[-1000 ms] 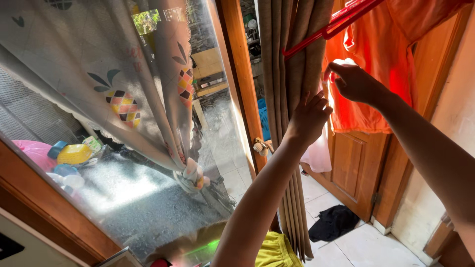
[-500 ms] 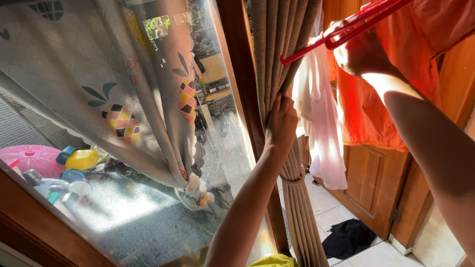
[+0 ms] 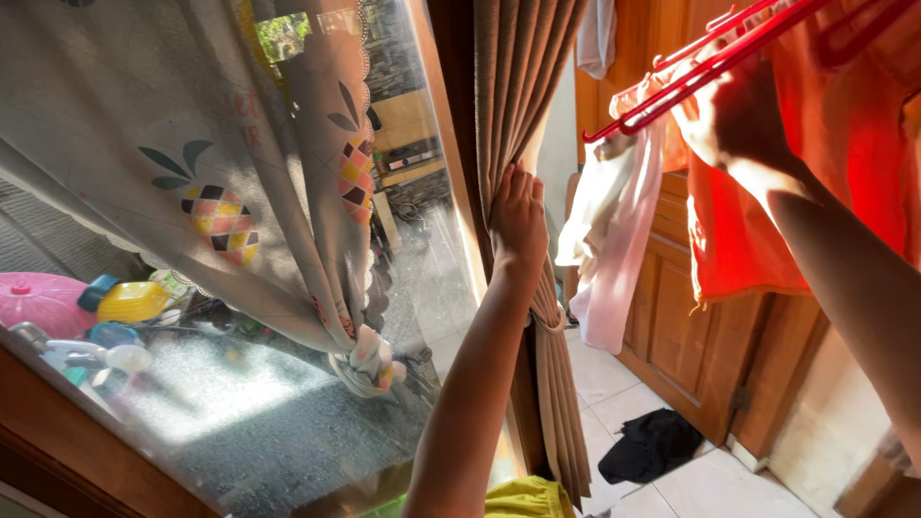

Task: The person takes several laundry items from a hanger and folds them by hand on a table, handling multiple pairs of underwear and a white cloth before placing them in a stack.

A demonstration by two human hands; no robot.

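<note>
My left hand (image 3: 519,219) presses flat against a tied brown curtain (image 3: 523,86) and pushes it toward the window frame; its fingers are together and closed on nothing. My right hand (image 3: 734,120) is raised at the upper right and grips a red plastic drying hanger (image 3: 691,72). From that hanger hang an orange shirt (image 3: 758,230) and a white cloth (image 3: 614,249). Part of the right hand's fingers is hidden behind the hanger bars.
A frosted window (image 3: 288,384) with a pineapple-print sheer curtain (image 3: 221,192) fills the left. A wooden door (image 3: 691,326) stands behind the clothes. A black cloth (image 3: 652,443) lies on the white tile floor. Plastic bowls and a pink cover (image 3: 43,299) show at the far left.
My left hand has slid left along the brown curtain, drawing it aside. My right hand has lifted the red hanger, and the white cloth has swung out from behind the curtain.
</note>
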